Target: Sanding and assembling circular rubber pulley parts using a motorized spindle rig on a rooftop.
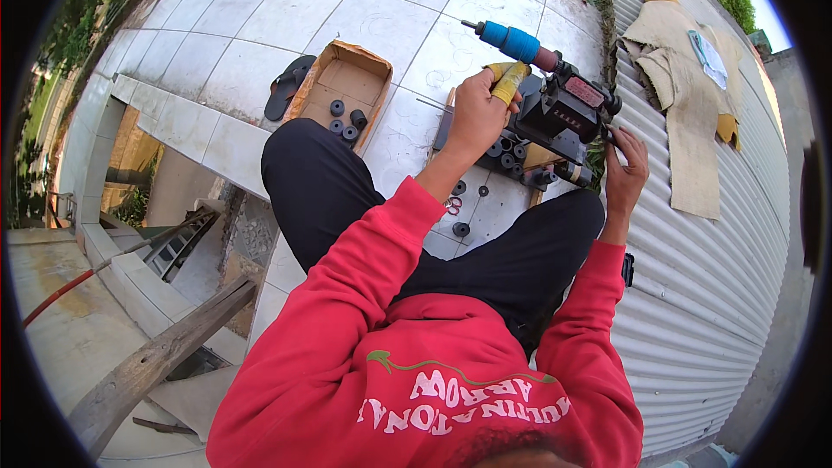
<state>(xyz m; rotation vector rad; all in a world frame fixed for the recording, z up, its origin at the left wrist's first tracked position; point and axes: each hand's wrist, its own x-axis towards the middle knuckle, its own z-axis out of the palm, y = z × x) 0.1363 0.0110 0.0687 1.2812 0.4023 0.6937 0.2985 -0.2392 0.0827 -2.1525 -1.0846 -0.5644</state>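
Observation:
A black motor unit [568, 113] stands before me, with a blue-wrapped shaft [510, 40] and a reddish-brown collar [545, 59] extending from it to the left. My left hand [475, 117] is closed around a worn yellow strip [510, 82], held just below the shaft; whether it touches the shaft is unclear. At the motor's near right side, my right hand [626, 169] has its fingers bent against a small dark part, partly hidden. Several black cylinders with centre holes [508, 159] lie below the motor. A red-handled pair of scissors [453, 205] rests between my legs.
An open cardboard box [378, 67] at left contains several more black cylinders [350, 133], with dark sandals [288, 88] beside it. Corrugated roofing [693, 295] at right carries beige cloth [685, 78]. At far left the tiled ledge [208, 134] drops off beside a wooden beam [165, 360].

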